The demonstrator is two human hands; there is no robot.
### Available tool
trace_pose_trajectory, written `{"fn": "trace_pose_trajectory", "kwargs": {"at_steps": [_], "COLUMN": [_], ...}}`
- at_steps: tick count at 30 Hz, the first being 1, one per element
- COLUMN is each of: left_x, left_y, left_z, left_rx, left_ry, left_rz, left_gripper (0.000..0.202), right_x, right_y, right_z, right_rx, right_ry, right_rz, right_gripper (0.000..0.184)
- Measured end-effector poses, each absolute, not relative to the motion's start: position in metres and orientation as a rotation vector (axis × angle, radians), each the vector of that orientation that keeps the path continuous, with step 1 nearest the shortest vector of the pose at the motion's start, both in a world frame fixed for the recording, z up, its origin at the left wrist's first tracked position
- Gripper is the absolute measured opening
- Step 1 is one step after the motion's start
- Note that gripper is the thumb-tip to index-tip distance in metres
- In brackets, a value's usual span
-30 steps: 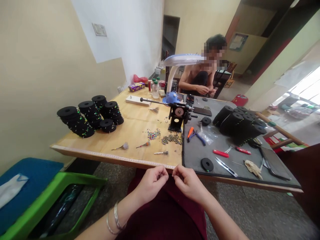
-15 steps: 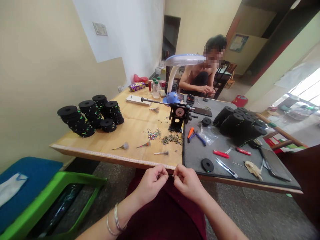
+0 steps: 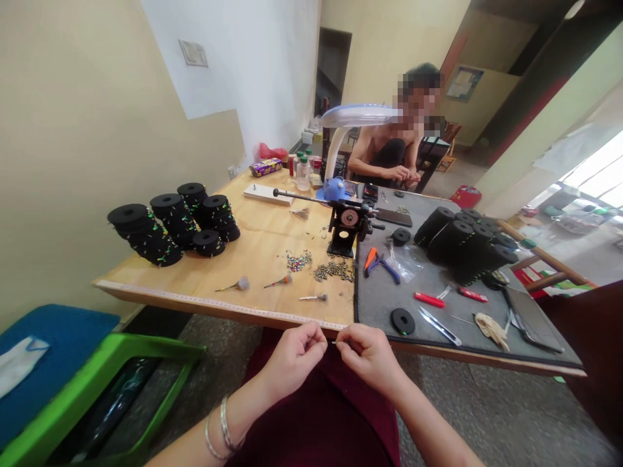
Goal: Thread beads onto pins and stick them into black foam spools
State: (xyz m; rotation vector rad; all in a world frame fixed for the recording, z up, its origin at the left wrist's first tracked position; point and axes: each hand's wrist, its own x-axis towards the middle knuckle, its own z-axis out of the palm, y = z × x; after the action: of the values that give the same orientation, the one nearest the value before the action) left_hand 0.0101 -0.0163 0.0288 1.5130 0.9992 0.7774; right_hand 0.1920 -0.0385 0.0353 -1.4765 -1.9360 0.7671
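At the table's front edge, my left hand is closed in a pinch, with two bangles on the wrist. Facing it across a small gap, my right hand also pinches. A tiny pale bit shows at the right fingertips; what either hand holds is too small to name. Beyond them on the wood lie a pile of coloured beads, a heap of small metal pieces and several thin feather-tipped sticks. A black foam spool rests on the grey mat to the right.
A black winding device and a blue-based lamp stand mid-table. Stacked foam spools are at left, more spools at right. Pliers, a red cutter and a silver knife lie on the mat. Another person sits opposite.
My hands stay pinched at nearly the same spot, the right fingers shifting slightly. The view moves a little. The person opposite has turned their head toward the right.
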Motion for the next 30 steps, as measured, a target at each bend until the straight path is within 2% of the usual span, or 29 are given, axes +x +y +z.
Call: {"fn": "trace_pose_trajectory", "kwargs": {"at_steps": [8,14,20,30], "left_x": [0.008,0.009,0.007,0.007], "left_y": [-0.017,-0.016,-0.016,-0.018], "left_z": [0.032,0.03,0.028,0.024], "left_rx": [1.516,1.523,1.538,1.608], "left_ry": [0.974,0.975,0.988,1.022], "left_rz": [0.79,0.77,0.766,0.72], "left_gripper": [0.015,0.014,0.014,0.015], "right_x": [0.188,0.184,0.183,0.186], "right_y": [-0.039,-0.038,-0.039,-0.04], "right_z": [0.044,0.031,0.026,0.027], "right_rx": [-1.316,-1.419,-1.466,-1.514], "right_ry": [-1.723,-1.781,-1.817,-1.882], "right_rz": [1.24,0.988,0.952,0.814], "right_gripper": [0.01,0.01,0.009,0.019]}}
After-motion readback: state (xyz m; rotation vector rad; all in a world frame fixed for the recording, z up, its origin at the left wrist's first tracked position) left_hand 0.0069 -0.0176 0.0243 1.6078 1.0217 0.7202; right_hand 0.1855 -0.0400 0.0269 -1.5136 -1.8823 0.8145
